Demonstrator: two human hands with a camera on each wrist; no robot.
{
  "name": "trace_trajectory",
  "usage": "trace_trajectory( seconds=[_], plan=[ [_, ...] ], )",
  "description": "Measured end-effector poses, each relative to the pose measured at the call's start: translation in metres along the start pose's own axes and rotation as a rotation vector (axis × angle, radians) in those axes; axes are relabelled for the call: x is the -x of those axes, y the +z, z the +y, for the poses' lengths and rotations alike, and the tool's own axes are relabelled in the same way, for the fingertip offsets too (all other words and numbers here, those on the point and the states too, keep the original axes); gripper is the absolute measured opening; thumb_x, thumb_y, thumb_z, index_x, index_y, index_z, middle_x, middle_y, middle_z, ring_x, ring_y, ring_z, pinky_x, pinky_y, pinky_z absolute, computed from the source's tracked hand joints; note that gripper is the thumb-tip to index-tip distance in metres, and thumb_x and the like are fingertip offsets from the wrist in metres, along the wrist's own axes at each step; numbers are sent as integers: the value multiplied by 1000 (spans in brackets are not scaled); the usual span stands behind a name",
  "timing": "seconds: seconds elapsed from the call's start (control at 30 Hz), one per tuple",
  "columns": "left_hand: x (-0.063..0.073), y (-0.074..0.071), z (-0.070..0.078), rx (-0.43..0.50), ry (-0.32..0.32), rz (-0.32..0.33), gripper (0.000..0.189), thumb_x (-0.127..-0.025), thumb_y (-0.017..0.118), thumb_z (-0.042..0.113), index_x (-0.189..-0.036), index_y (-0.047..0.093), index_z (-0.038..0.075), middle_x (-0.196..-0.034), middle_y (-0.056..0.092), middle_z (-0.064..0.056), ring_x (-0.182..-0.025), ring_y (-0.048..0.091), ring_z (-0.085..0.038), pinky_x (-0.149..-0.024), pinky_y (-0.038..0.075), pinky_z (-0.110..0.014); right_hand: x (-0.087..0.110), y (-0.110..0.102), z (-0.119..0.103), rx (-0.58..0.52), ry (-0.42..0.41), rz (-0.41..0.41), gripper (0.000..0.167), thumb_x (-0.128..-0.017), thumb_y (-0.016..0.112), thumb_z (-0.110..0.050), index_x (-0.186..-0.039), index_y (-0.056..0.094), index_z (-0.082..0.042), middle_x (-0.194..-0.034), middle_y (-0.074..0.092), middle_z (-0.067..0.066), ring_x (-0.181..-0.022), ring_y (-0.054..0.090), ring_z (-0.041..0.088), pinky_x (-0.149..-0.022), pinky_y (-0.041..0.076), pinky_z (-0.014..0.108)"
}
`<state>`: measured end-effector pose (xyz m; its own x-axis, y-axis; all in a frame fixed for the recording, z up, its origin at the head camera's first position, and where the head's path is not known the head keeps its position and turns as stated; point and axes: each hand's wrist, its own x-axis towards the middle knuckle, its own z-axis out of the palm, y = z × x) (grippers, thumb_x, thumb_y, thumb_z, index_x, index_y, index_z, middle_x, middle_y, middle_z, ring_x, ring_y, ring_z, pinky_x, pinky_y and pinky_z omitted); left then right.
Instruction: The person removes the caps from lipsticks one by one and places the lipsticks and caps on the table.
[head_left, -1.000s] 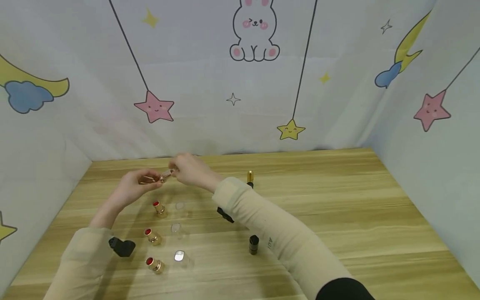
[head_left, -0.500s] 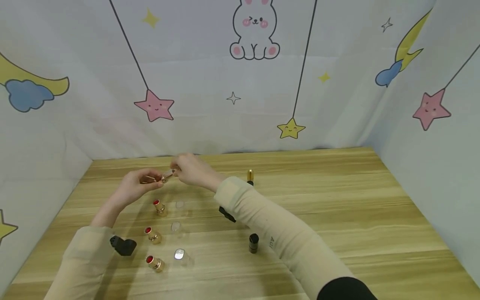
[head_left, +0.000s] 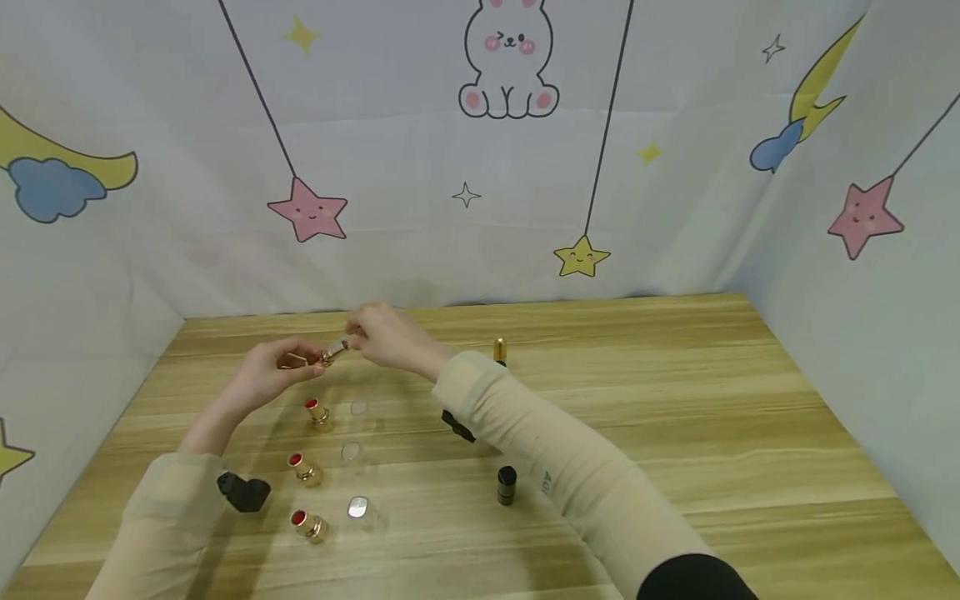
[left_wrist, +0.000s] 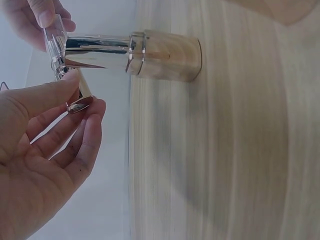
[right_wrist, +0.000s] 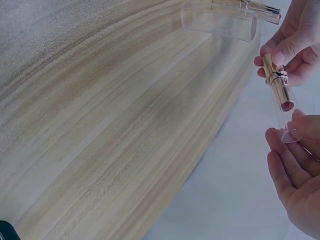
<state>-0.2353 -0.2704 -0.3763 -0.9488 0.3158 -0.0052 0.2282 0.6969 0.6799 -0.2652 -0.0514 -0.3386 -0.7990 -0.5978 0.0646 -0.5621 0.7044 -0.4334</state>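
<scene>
Both hands meet over the back left of the table. My left hand pinches the gold base of a lipstick between thumb and fingers. Its red tip points towards my right hand and sits inside a clear cap. Thumb and fingers of the right hand pinch the cap's closed end. In the left wrist view, a standing gold lipstick overlaps the held one. Nearer the person stand three uncapped red lipsticks, the closest being a gold-cased one, beside three clear caps, including a front cap.
A black tube stands near the table's middle, with a gold-and-black tube farther back. Black wrist cameras, such as the left one, sit at the sleeves. A printed white curtain borders the table's back.
My right hand has shifted slightly to the right, away from my left hand, which stays nearly still. The standing lipsticks and caps keep their places.
</scene>
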Motion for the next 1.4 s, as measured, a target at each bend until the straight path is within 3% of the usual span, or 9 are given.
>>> trace_trajectory(
  seconds=[0.77,1.23,1.4],
  plan=[
    [4,-1,-7,-4,-72,-10,40,-93,62,33,-120,61,3,-119,63,-22,-109,60,-40,-83,53,-47,9,-14,6,16,32,3,29,-96,58,-16,-123,63,-8,-122,65,4,-109,63,15,-90,51,22],
    [4,1,-13,17,-109,-10,37,-93,63,29,-120,60,3,-116,64,-19,-105,62,-32,-81,50,-37,12,-16,16,62,46,-27,28,-97,57,-16,-122,63,-6,-122,65,6,-111,63,17,-91,51,24],
    [4,2,-16,44,-128,-17,40,-93,63,30,-122,58,2,-119,63,-21,-108,63,-32,-85,51,-45,12,-13,17,80,54,-56,28,-96,57,-15,-122,64,-5,-123,65,6,-111,63,18,-91,51,25]
  ],
)
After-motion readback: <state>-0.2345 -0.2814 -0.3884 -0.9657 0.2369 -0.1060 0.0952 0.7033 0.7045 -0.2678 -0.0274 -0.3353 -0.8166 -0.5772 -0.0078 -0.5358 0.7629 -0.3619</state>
